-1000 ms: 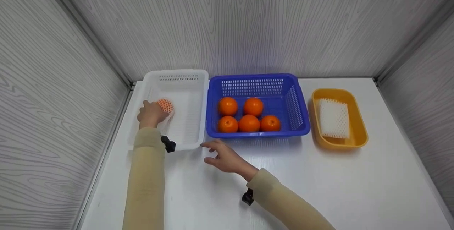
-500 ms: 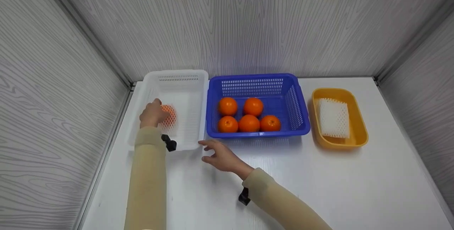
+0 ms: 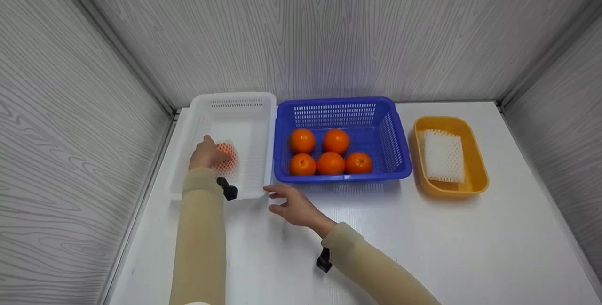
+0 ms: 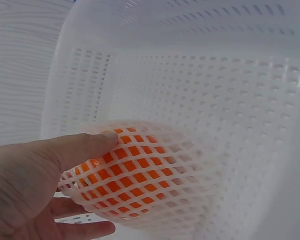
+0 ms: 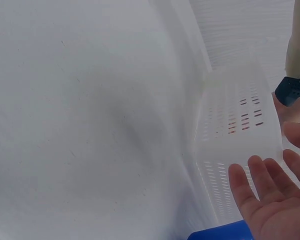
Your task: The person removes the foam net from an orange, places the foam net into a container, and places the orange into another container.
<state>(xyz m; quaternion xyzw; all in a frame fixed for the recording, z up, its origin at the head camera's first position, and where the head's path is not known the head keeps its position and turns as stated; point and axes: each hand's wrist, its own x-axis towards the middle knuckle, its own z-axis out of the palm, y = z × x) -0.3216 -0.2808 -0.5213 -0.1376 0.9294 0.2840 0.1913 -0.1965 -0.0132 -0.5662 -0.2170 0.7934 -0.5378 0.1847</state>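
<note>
An orange in a white foam net is low inside the white basket on the left. My left hand grips it, thumb over the top and fingers below, as the left wrist view shows. The loose end of the foam net extends past the fruit; whether the orange rests on the basket floor I cannot tell. My right hand is held with relaxed fingers by the white basket's front right corner, holding nothing. In the right wrist view its fingers appear in front of the basket wall.
A blue basket with several bare oranges stands right of the white one. Farther right, a yellow basket holds white foam nets. Wood-grain panels enclose the white table at the back and sides.
My left hand has moved slightly right and toward me inside the white basket, bringing the netted orange along. My right hand shifted slightly left, then stayed in place.
</note>
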